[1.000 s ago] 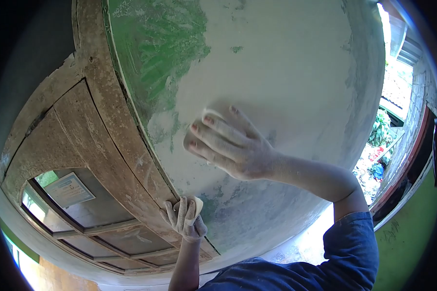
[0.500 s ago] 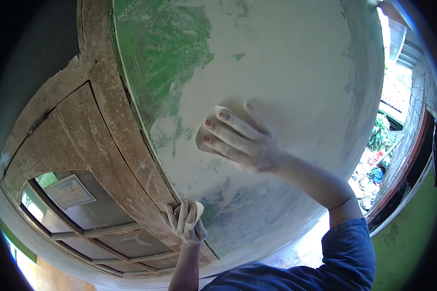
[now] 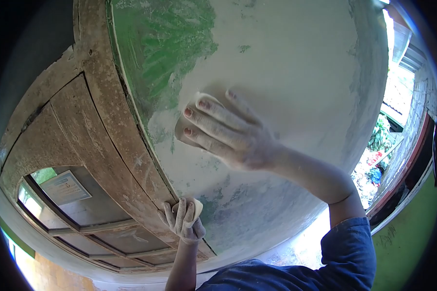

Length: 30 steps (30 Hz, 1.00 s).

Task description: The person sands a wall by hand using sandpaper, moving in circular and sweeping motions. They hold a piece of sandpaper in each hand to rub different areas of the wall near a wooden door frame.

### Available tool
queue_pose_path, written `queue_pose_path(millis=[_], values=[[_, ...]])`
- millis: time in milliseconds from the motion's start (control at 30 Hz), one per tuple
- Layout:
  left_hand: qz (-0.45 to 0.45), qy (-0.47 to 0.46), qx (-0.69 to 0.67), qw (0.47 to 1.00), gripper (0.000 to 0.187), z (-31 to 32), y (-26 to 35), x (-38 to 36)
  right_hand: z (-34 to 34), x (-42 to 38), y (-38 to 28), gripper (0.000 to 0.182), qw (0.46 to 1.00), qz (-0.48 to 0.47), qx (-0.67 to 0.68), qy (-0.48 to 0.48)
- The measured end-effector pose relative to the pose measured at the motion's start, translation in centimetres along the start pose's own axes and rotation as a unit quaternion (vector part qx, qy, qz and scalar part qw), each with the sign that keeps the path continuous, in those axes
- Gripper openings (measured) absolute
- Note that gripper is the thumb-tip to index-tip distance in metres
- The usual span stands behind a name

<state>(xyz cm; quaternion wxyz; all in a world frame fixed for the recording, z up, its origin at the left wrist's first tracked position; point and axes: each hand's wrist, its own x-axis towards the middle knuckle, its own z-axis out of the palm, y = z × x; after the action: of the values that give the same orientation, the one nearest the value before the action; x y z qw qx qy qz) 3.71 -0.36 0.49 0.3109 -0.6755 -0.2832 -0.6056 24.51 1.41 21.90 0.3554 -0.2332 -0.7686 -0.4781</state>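
My right hand [image 3: 235, 133] lies against the wall [image 3: 296, 63], its dust-covered fingers stretched over a piece of sandpaper [image 3: 180, 132]. The sheet's pale edges curve out past the fingertips, and the rest is hidden under the hand. Lower down, my left hand [image 3: 185, 224] is beside the wooden frame, its fingers curled round a pale, rounded piece [image 3: 198, 207] whose kind I cannot make out. White dust coats both hands. The wall is mostly whitish, with green paint [image 3: 155, 53] showing in worn patches at the upper left.
A weathered wooden frame [image 3: 102, 72] borders the wall on the left. Its glass panes [image 3: 107, 208] have a paper notice [image 3: 65, 188] behind or on them. At the right, an opening shows plants [image 3: 379, 133] and bright clutter outside, beside a green wall [image 3: 408, 228].
My right hand has slid left and slightly up across the wall with the sandpaper. My left hand keeps its hold by the frame; the view has shifted slightly.
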Motion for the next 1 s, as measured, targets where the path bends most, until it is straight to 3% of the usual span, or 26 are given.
queue_pose_path(millis=[67,133,200,300,400,533,633,667,700,767,867,933,1000], values=[[0.0,-0.001,-0.005,1.0,0.032,0.0,-0.1,0.0,-1.5,0.7,2.4,0.049,0.994,-0.035,-0.097,0.028],[-0.002,-0.002,0.001,1.0,0.032,-0.1,0.0,-0.1,-4.5,1.9,4.8,0.039,0.989,0.084,-0.108,0.059],[-0.003,-0.004,-0.002,1.0,0.033,-0.1,-0.1,-0.1,-4.6,1.1,8.3,0.032,0.972,0.135,-0.109,0.16],[-0.005,-0.003,-0.008,1.0,0.033,0.0,-0.1,-0.1,-5.1,-1.7,8.1,0.032,0.955,0.214,-0.029,0.203],[-0.007,-0.002,-0.006,1.0,0.033,0.0,-0.1,-0.1,-3.1,-5.2,3.2,0.034,0.95,0.258,-0.04,0.171],[-0.011,-0.002,-0.003,1.0,0.032,0.1,-0.1,-0.2,-0.4,-10.7,-4.8,0.037,0.96,0.26,0.041,0.1],[0.001,0.007,0.013,1.0,0.032,0.1,0.2,0.3,1.6,-15.7,-9.4,0.044,0.968,0.233,0.089,0.042],[-0.004,0.002,0.007,1.0,0.032,0.1,0.2,0.3,1.5,-16.9,-10.0,0.044,0.981,0.185,0.062,0.001],[-0.008,-0.001,0.002,1.0,0.032,0.0,0.2,0.2,1.4,-18.0,-10.4,0.045,0.989,0.135,0.035,-0.04],[-0.023,0.004,-0.011,1.0,0.032,0.3,0.4,0.1,1.2,-19.7,-8.8,0.043,0.989,0.134,0.023,-0.058],[-0.033,0.013,-0.017,0.999,0.033,0.5,0.4,0.0,1.3,-21.0,-6.5,0.039,0.98,0.2,-0.012,-0.019],[-0.024,0.014,-0.012,1.0,0.032,0.6,0.3,-0.1,0.9,-20.4,-6.2,0.043,0.939,0.322,0.017,0.116],[-0.027,0.014,-0.024,0.999,0.031,0.6,0.1,-0.3,1.8,-17.9,-8.6,0.044,0.913,0.376,0.047,0.151]])
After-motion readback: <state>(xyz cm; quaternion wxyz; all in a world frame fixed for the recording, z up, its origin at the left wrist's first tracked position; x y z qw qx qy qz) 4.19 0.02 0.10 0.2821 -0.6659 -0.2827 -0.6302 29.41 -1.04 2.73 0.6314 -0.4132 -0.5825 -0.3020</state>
